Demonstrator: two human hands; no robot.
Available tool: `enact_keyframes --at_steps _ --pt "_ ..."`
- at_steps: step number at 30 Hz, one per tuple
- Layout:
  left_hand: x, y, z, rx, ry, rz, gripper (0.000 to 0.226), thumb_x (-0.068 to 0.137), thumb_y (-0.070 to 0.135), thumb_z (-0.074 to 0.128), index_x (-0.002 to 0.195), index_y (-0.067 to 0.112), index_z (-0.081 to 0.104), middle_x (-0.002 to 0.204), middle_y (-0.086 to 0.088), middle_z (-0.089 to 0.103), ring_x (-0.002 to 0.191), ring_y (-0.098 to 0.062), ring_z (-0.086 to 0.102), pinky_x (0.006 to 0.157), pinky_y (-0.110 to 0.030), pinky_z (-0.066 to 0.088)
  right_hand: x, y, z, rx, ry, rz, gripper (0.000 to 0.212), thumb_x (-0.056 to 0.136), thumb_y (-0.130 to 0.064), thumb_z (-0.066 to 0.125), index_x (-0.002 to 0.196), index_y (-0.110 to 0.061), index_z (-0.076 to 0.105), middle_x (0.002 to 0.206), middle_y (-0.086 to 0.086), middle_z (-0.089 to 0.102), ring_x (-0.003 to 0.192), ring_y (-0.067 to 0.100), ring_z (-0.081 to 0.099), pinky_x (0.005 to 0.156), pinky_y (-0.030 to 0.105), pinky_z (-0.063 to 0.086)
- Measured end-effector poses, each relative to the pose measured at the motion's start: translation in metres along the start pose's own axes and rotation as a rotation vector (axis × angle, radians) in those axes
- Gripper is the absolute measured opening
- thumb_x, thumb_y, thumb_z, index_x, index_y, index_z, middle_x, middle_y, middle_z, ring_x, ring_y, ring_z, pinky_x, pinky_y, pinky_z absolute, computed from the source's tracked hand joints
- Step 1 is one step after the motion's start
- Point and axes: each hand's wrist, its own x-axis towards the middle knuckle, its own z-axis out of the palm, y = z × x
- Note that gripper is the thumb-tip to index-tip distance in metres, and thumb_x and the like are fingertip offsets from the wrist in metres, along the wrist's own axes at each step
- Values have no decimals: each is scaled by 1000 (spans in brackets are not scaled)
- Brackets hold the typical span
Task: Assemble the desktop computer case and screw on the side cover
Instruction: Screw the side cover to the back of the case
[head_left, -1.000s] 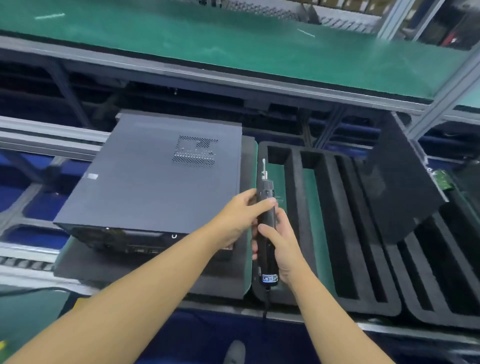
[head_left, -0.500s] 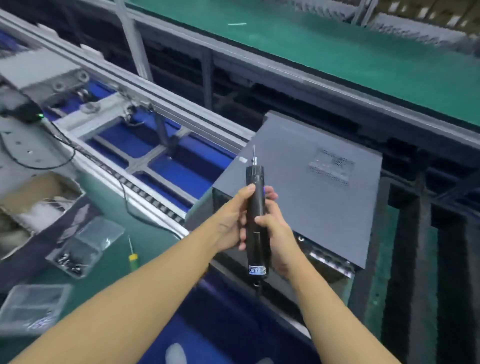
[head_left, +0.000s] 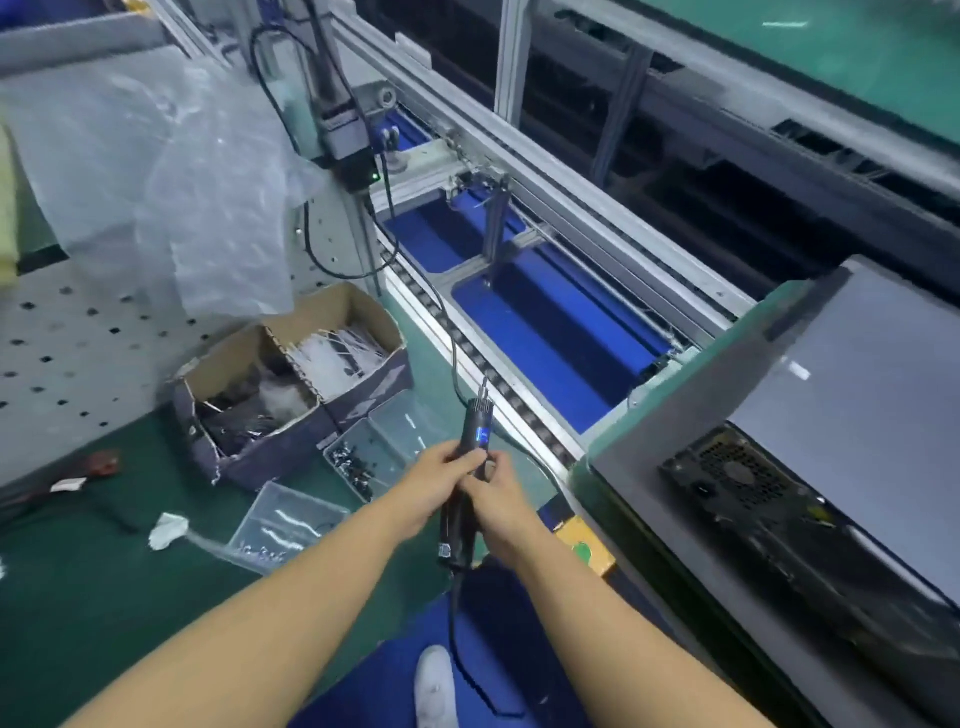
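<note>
A black electric screwdriver (head_left: 474, 434) with a lit blue display points up and away, bit on top, cord trailing down. My left hand (head_left: 436, 478) grips its barrel from the left and my right hand (head_left: 493, 491) wraps it from the right, just below. The dark grey computer case (head_left: 852, 415) lies flat on a pallet at the right, side cover on top, its vented rear panel (head_left: 737, 478) facing me. A clear plastic tray of screws (head_left: 363, 457) sits just left of the screwdriver tip, on the green bench mat.
A cardboard box (head_left: 291, 395) of cable ties and parts stands left of the screw tray. A second clear tray (head_left: 285, 525) lies nearer me. Crumpled plastic film (head_left: 171, 171) covers the perforated panel at left. The conveyor rail (head_left: 519, 410) runs diagonally. A yellow button box (head_left: 584, 548) sits by the pallet.
The view has swung left from the case and foam trays to the bench with the screw trays. Both hands have carried the screwdriver along, away from the case.
</note>
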Motion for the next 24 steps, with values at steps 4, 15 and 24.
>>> enact_keyframes --at_steps 4,15,24 --pt "14 -15 -30 155 47 -31 19 96 15 60 112 20 69 96 1 73 93 -15 68 73 -18 51 28 29 34 -49 79 94 25 97 -4 52 118 -18 46 106 12 64 94 22 67 75 33 59" --pt "46 -49 -48 612 132 -118 17 91 20 67 107 23 74 102 -2 75 97 -23 68 77 -30 50 40 48 59 -288 170 220 32 97 -8 49 129 -7 49 119 19 63 106 31 65 96 46 55" --pt "51 -49 -43 884 227 -67 19 90 29 69 107 22 75 100 -7 74 94 -27 68 80 -34 54 33 35 48 -604 24 194 37 97 -9 46 133 -1 50 127 23 60 109 30 61 97 42 53"
